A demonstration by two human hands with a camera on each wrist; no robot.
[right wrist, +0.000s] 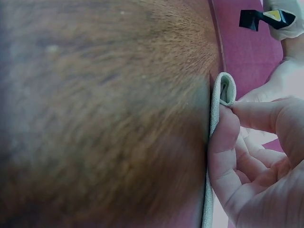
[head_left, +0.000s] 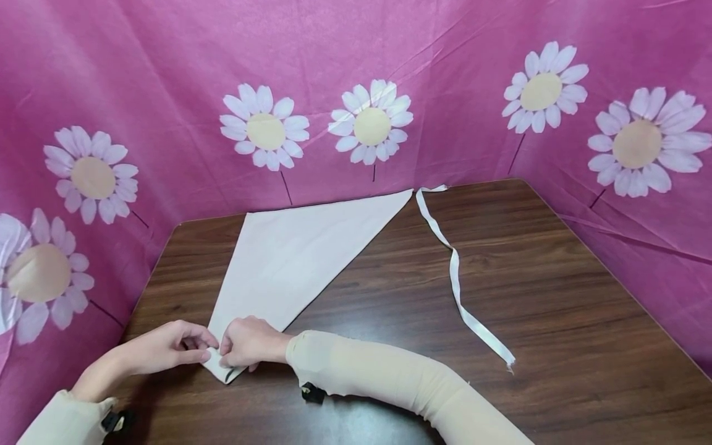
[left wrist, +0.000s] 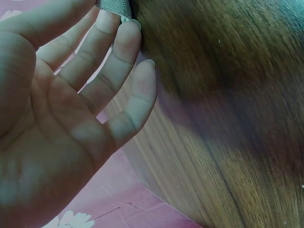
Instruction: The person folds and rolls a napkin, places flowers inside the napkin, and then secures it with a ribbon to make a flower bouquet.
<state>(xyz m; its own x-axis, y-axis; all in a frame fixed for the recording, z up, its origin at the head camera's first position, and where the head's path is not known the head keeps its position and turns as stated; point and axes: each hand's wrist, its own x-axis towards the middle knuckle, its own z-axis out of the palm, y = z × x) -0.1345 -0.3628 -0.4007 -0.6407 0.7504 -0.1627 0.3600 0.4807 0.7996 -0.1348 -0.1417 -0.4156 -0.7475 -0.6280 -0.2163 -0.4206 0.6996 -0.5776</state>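
Note:
A cream cloth (head_left: 295,253), shaped like a long triangle, lies flat across the left half of the table. At its near corner, my left hand (head_left: 161,349) pinches the left edge between thumb and fingertips. Close beside it, my right hand (head_left: 253,343) grips the same corner, which is folded over; a short dark mark shows there. In the right wrist view, the fold (right wrist: 224,88) makes a small loop of fabric pinched at the fingertips. The left wrist view catches only a bit of cloth (left wrist: 115,6) at the fingers, the pinch itself partly cut off.
A narrow white fabric tape (head_left: 455,272) lies loosely curved to the right of the cloth, its near end frayed. The brown wood-grain table (head_left: 556,309) meets a pink curtain (head_left: 445,136) with printed daisies at its back and sides.

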